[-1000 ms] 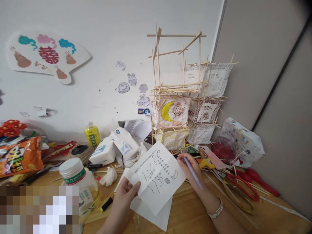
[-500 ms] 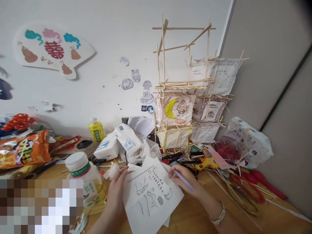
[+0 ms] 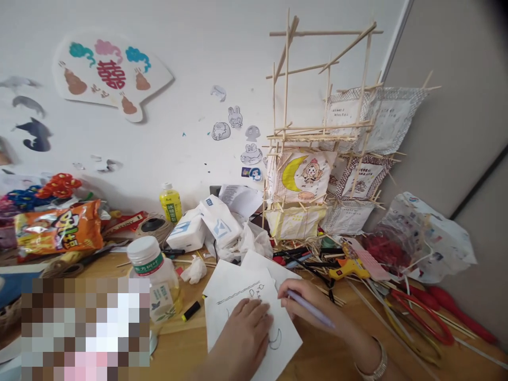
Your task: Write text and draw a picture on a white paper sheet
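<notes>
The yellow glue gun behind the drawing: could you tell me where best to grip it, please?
Probably by the handle of the glue gun, coming from above on its near side. It lies flat on the table among sticks, with the right hand close in front.

Matt white paper sheet (image 3: 238, 288) on a smooth wooden table (image 3: 317, 354); glossy plastic snack bag (image 3: 59, 233)

A: Left hand (image 3: 246, 333), lower centre of the frame?
B: Palm down, fingers spread and flat, forearm entering from the bottom edge.
A: Right hand (image 3: 305, 307), just right of it?
B: Fingers curled in a writing grip, wrist braceleted, forearm running toward the lower right.
</notes>
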### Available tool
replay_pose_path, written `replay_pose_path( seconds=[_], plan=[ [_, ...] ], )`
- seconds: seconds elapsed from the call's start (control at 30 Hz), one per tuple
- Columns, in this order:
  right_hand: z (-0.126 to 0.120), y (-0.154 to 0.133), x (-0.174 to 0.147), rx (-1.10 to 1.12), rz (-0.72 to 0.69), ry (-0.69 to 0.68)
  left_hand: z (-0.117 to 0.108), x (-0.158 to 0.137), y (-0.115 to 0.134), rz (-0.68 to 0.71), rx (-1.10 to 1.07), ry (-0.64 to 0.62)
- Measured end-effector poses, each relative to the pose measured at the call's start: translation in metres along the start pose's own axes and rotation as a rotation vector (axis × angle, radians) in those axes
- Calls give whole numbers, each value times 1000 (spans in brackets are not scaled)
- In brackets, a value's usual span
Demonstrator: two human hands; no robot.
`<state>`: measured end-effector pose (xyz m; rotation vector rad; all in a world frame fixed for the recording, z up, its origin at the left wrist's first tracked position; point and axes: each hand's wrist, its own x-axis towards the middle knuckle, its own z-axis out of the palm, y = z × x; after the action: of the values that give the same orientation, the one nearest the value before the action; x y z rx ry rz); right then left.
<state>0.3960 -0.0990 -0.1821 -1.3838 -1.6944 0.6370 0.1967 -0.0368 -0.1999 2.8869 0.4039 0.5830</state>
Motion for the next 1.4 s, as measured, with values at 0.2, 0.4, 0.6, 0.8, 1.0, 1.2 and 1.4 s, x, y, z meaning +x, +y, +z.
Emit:
replay_pose_path(
  seconds=[0.2,0.4,0.6,0.8,1.0,1.2,1.4],
  plan=[
    [1,-1,5,72,99,89,10,-2,7,3,59,-98],
    [10,3,11,93,128,188,5,-3,7,8,101,-179],
    [17,-17,9,162,66,134,9,-3,10,-32,21,-116],
    [34,7,15,116,105,166,13,-4,10,7,36,-99],
    [45,28,24,294,216,205,11,-2,10,36,78,-216],
    [48,38,19,30,91,266,10,-3,17,57,58,-230],
    [49,44,17,-37,39,231,8,-3,19,41,48,-227]
  ],
)
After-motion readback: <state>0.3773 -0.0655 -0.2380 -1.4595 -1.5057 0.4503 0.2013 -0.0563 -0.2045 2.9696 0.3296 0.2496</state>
